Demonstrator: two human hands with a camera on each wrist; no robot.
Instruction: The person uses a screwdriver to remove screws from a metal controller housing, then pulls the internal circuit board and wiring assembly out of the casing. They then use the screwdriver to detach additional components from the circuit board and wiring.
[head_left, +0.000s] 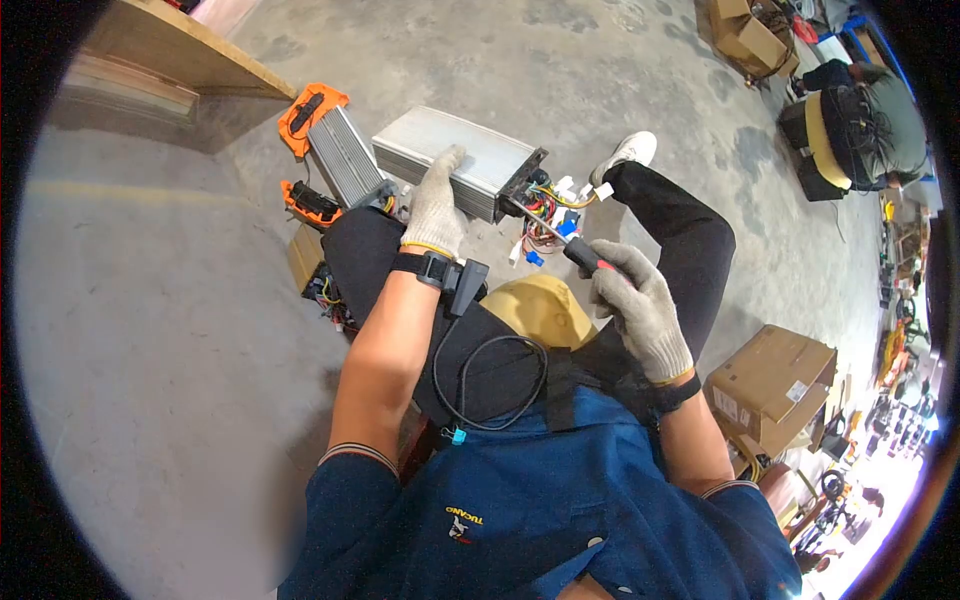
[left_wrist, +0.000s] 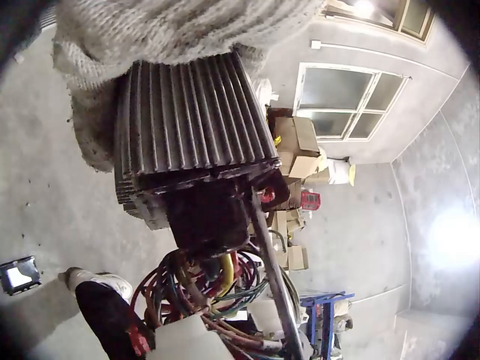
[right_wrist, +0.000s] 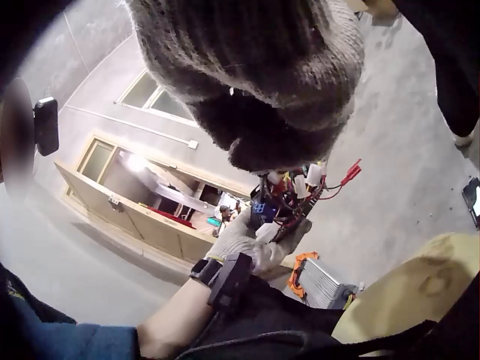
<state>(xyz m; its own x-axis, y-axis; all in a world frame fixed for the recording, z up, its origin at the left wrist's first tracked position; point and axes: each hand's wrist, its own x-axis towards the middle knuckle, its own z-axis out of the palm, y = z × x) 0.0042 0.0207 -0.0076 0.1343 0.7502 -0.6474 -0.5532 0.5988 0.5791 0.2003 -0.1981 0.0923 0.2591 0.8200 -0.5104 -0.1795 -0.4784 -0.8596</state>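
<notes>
Finned box point(head_left: 485, 160) in left hand point(head_left: 437, 207) — 1 screwdriver point(head_left: 578, 250) juts from right hand point(head_left: 638, 308).

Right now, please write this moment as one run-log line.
left hand: holds silver finned metal box; right hand: grips black-handled screwdriver; shaft: at box's end, near multicoloured wires

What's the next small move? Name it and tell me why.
Probably turn the screwdriver slightly while steadying the finned case: the right grip holds the tool's handle, its shaft reaches the case's end beside the wires, and the left grip holds the case. Whether the tip sits in a screw can't be made out.
</notes>
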